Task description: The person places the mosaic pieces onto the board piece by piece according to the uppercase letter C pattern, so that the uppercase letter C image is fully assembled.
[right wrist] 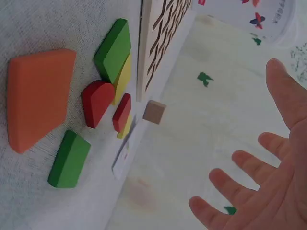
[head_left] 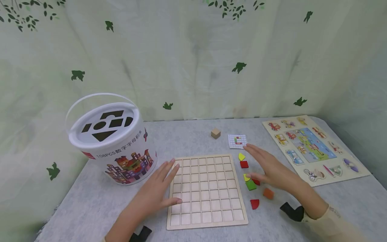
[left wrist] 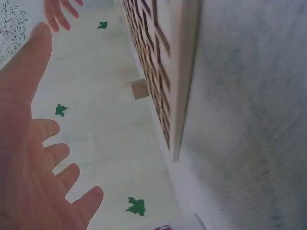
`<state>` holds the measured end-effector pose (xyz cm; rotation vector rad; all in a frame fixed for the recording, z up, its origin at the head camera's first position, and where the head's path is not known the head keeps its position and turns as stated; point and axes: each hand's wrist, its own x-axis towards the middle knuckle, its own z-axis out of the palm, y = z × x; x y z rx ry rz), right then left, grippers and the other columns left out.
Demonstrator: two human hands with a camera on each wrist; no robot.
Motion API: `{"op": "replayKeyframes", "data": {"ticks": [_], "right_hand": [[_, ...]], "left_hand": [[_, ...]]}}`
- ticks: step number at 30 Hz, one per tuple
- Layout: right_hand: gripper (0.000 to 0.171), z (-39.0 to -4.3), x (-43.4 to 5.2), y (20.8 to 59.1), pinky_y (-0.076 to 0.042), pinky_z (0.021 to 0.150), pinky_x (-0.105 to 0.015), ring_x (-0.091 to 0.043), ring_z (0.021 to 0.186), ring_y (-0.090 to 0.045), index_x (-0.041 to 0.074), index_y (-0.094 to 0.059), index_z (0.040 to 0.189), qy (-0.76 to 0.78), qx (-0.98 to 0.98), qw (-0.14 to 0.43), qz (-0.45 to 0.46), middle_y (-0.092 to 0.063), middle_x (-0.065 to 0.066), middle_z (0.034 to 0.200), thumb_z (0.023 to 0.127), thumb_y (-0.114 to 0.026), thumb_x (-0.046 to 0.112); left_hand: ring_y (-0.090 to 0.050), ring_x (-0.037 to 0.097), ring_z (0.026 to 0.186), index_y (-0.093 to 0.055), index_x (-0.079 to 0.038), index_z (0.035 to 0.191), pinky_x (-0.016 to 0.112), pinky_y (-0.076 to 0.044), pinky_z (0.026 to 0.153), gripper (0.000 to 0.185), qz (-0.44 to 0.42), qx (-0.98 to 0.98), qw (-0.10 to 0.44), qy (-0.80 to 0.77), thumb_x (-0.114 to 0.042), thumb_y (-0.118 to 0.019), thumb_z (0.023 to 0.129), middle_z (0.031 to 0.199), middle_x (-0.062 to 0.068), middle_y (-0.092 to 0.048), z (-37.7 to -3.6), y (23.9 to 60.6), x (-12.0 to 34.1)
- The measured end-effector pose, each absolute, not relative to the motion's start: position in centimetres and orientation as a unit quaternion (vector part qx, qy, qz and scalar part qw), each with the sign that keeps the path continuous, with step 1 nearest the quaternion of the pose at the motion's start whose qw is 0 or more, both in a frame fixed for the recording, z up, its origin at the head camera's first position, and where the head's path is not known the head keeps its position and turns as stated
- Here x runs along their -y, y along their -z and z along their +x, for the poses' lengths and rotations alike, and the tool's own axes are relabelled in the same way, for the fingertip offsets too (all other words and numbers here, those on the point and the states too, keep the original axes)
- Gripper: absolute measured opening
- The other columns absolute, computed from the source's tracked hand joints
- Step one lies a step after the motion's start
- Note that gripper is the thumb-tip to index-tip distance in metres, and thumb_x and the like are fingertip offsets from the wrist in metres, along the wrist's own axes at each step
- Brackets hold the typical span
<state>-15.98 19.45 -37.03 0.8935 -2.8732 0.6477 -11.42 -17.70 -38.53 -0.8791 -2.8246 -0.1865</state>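
Head view: 2 bare hands hover over a grey table point(head_left: 96, 198), neither holding anything.
Left hand point(head_left: 157, 193): fingers straight and spread, lying at the 9 o'clock edge of the wooden grid board point(head_left: 206, 191); thumb tip touches its frame.
Right hand point(head_left: 267, 168): fingers spread flat above the loose colored pieces point(head_left: 251, 185) at the board's 3 o'clock side.
Nearest pieces: green block and yellow piece just under the right thumb; red square point(head_left: 244, 164) beside them.
Pattern card point(head_left: 237, 141): at 12 o'clock from the right hand.
Risk: I judge that a low sweep of the flat right palm could scatter the small pieces, or a nudge from the left hand could slide the board.
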Motion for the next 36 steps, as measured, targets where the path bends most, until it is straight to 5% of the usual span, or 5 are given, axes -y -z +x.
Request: {"op": "replayKeyframes", "data": {"ticks": [12, 21, 28, 36], "right_hand": [[0.051, -20.8, -19.8, 41.1, -0.042, 0.077, -0.039, -0.023, 0.099, -0.045, 0.020, -0.034, 0.126, -0.354, 0.910, -0.060, 0.206, -0.038, -0.006, 0.122, 0.080, -0.055, 0.014], [0.038, -22.9, -19.8, 42.7, -0.041, 0.064, -0.029, -0.018, 0.078, -0.045, 0.021, -0.050, 0.116, -0.355, 0.909, -0.079, 0.203, -0.052, -0.003, 0.098, 0.081, -0.052, 0.007], [0.033, -23.0, -19.8, 42.8, -0.042, 0.074, -0.032, -0.016, 0.084, -0.044, 0.019, -0.055, 0.110, -0.342, 0.914, -0.080, 0.203, -0.051, -0.001, 0.105, 0.079, -0.056, 0.009], [0.022, -23.1, -19.9, 43.1, -0.041, 0.068, -0.027, -0.015, 0.078, -0.043, 0.017, -0.059, 0.099, -0.312, 0.929, -0.068, 0.188, -0.049, 0.002, 0.089, 0.076, -0.060, 0.016]], "left_hand": [[-0.012, 0.018, 0.122, -0.013, -0.014, 0.134, 0.039, -0.017, 0.096, 0.080, -0.178, 0.943, -0.093, 0.265, -0.048, -0.053, 0.073, 0.136, 0.003, -0.014, -11.5, 41.7, 19.4], [-0.013, 0.018, 0.122, -0.016, -0.012, 0.133, 0.038, -0.017, 0.097, 0.078, -0.188, 0.935, -0.098, 0.286, -0.045, -0.054, 0.073, 0.135, 0.002, -0.017, -11.8, 42.6, 19.9], [-0.013, 0.019, 0.122, -0.018, -0.013, 0.133, 0.039, -0.017, 0.096, 0.078, -0.187, 0.935, -0.093, 0.288, -0.046, -0.055, 0.073, 0.135, 0.002, -0.018, -11.8, 42.9, 19.9], [-0.014, 0.020, 0.122, -0.020, -0.013, 0.132, 0.041, -0.016, 0.096, 0.077, -0.185, 0.933, -0.090, 0.294, -0.046, -0.055, 0.072, 0.135, 0.002, -0.019, -11.7, 43.1, 20.0]]}}
